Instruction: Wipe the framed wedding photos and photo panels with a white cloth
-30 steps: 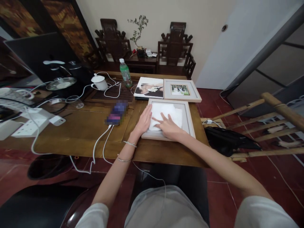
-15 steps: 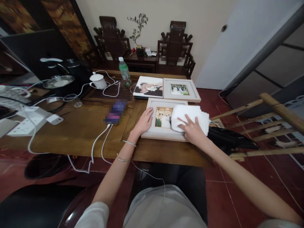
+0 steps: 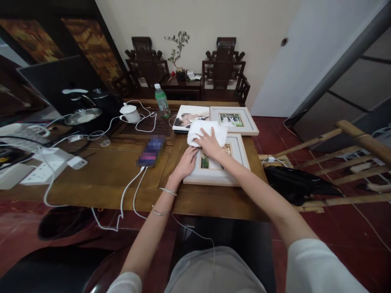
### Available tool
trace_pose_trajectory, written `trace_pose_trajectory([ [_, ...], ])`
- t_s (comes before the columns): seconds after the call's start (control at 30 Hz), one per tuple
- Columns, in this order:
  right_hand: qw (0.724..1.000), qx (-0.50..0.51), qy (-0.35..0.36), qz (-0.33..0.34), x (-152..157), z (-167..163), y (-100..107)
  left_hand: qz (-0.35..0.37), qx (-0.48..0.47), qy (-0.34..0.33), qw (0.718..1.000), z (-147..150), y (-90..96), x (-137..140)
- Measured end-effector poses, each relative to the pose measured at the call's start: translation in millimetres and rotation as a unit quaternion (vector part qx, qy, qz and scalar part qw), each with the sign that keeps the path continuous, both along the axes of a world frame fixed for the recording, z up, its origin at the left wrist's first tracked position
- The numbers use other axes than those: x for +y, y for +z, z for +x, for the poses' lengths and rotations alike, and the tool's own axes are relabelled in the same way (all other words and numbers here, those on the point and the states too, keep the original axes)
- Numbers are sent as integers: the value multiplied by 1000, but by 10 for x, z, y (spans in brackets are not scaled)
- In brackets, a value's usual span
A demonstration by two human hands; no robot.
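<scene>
A light wooden picture frame lies flat at the front of the table, a photo showing in its middle. My left hand holds the frame at its left edge, fingers over the rim. Under my right hand is a folded white towel, pressed onto the upper left part of the frame with the fingers spread over it. The towel and my right arm hide part of the photo. Behind lie a white-edged picture panel and a second picture frame.
To the left on the wooden table are a phone with cables, a power strip, a lidded white cup, a clear plastic cup and a green bottle. A bamboo chair with a black bag stands right.
My right hand has slid the towel left and away from me, from the frame's right side to its upper left. The left hand stays at the left edge.
</scene>
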State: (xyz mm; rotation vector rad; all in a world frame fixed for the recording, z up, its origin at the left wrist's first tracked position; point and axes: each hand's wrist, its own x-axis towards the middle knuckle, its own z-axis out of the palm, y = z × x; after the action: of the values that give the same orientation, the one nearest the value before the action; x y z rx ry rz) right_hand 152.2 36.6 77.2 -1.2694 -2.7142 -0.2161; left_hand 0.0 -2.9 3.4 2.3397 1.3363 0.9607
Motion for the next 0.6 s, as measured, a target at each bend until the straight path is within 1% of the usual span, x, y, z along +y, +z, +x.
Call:
trace_pose_trajectory([
  [0.07, 1000, -8, -11, -5, 64, 19, -70, -2, -6, -3, 1000, -4, -1, 7],
  [0.17, 999, -24, -41, -6, 80, 230, -88, -1, -24, -12, 1000, -11, -18, 24],
  [0.27, 995, -58, -85, -18, 39, 600, -17, 3, -41, -12, 999, -16, -48, 40],
  [0.43, 980, -101, -169, -32, -57, 1248, 117, 15, -52, -10, 999, -14, -94, 56],
  [0.5, 979, -118, -165, -35, -153, 1381, 135, 22, -48, -11, 999, -11, -108, 60],
  [0.6, 983, -131, -125, -44, -437, 1396, 132, 32, -46, -12, 998, -8, -123, 62],
])
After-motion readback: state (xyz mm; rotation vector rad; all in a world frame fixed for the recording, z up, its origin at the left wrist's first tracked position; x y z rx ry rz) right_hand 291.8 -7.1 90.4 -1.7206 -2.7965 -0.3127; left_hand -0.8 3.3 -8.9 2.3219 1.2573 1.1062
